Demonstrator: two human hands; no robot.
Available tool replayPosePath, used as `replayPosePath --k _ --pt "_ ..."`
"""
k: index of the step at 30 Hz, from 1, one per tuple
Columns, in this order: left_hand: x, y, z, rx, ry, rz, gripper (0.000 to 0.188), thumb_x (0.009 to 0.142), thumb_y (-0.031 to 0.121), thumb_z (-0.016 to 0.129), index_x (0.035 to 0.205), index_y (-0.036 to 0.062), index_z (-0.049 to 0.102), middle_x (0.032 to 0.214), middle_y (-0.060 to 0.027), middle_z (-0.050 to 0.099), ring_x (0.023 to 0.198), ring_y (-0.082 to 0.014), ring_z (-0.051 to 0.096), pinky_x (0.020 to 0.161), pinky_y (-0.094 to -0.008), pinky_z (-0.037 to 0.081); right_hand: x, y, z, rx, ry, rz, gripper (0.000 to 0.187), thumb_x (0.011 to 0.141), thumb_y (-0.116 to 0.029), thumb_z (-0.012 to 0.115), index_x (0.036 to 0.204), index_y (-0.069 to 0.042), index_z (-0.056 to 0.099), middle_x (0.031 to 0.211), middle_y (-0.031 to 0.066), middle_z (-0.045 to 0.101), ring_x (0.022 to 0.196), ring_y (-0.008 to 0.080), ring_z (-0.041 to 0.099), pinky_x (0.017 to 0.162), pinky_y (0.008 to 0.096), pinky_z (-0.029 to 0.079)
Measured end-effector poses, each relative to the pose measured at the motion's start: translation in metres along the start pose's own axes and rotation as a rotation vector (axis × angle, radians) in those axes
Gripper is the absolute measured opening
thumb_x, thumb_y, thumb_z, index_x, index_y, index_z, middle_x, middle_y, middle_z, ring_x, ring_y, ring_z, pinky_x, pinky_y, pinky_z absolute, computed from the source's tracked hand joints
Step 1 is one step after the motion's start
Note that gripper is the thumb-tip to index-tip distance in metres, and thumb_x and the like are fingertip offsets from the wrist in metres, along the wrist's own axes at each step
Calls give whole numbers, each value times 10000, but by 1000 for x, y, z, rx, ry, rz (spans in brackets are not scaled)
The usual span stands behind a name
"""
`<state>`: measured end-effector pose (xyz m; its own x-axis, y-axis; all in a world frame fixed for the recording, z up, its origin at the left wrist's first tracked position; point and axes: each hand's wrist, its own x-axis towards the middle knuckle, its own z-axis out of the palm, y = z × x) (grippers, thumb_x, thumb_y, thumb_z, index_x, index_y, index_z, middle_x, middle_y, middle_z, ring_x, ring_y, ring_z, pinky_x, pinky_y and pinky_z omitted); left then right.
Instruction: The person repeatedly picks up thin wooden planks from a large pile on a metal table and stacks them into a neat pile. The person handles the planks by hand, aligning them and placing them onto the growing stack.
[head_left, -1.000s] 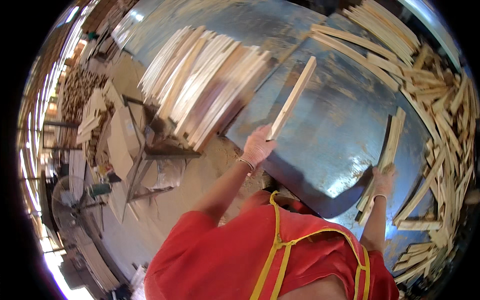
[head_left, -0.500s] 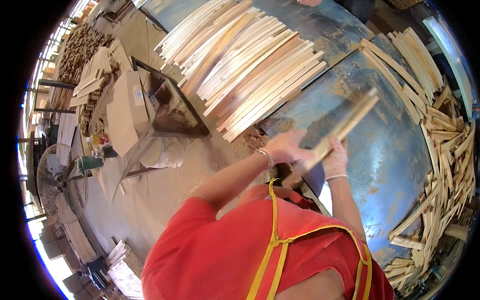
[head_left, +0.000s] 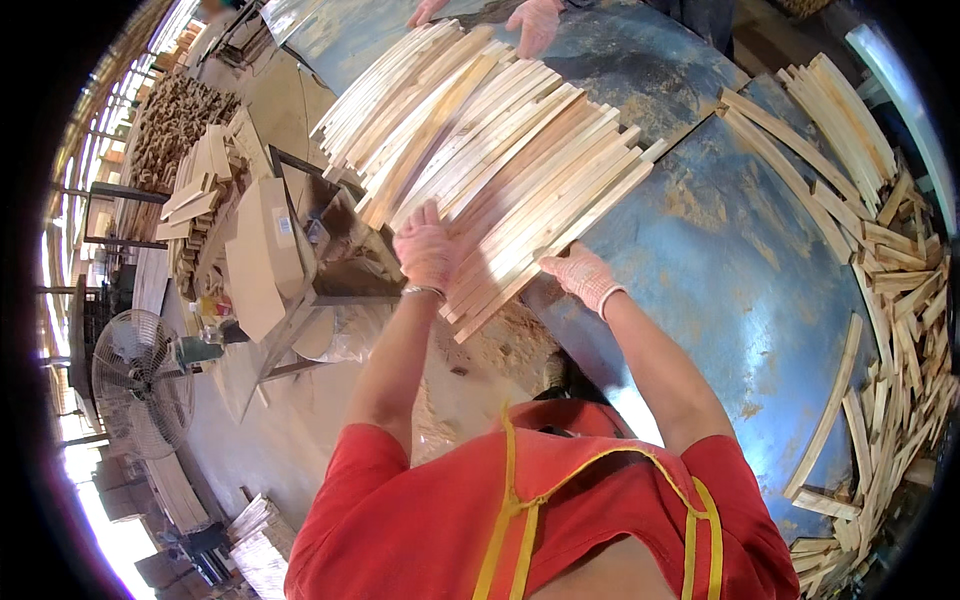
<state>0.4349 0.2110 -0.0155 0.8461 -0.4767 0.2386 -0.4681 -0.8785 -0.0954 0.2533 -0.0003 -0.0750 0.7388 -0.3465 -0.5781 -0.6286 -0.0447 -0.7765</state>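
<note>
Strip row: a broad row of long, pale wooden strips (head_left: 500, 150), laid side by side on the bench, with the near ends jutting past its edge (one strip is noticeably yellower than the others).
Left hand: the left hand (head_left: 426, 250), in a thin pinkish-white glove, lies over the near ends of the row, fingers partly bent; whether it grips any strip, I cannot tell.
Right hand: the right hand (head_left: 582, 278), gloved likewise, is half curled against the near end of the row's rightmost strip; a firm hold cannot be told.
Bench: a blue, sawdust-smeared metal bench (head_left: 720, 260), under the row and extending to its right.
Co-worker: a gloved co-worker's hand (head_left: 536, 25) at the far end of the row.
Offcuts: a tangled heap of pale wooden offcuts (head_left: 908, 330), well to the right of the row.
Carton: a flattened brown cardboard piece (head_left: 262, 258), left of the row.
Fan: a round, grey wire-caged fan (head_left: 143, 385), farther left of the row and nearer the person.
</note>
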Motion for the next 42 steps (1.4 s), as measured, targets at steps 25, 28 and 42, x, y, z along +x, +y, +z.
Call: replayPosePath --k 25,28,42 --pt "-59 -59 1 -1610 -511 -1192 344 954 369 726 723 157 585 663 0 479 629 -189 520 640 -366 490 -34 -30 31 943 283 -79 680 934 -286 838 1494 -21 556 1332 111 691 1231 246 634 1097 387 488" --pt "-91 -72 16 -1748 -1123 -626 203 991 281 733 881 125 663 764 -19 580 723 -189 591 703 -368 528 -65 -29 0 889 383 -192 513 976 -208 749 1421 0 602 1312 111 697 1198 256 655 1045 406 537" --pt "99 85 61 -833 -883 123 848 896 646 634 1403 -34 639 1390 -303 677 1237 -456 688 1070 -499 541 8 58 -98 306 411 57 598 991 -336 734 1442 31 594 1299 165 733 1152 286 706 1006 391 551"
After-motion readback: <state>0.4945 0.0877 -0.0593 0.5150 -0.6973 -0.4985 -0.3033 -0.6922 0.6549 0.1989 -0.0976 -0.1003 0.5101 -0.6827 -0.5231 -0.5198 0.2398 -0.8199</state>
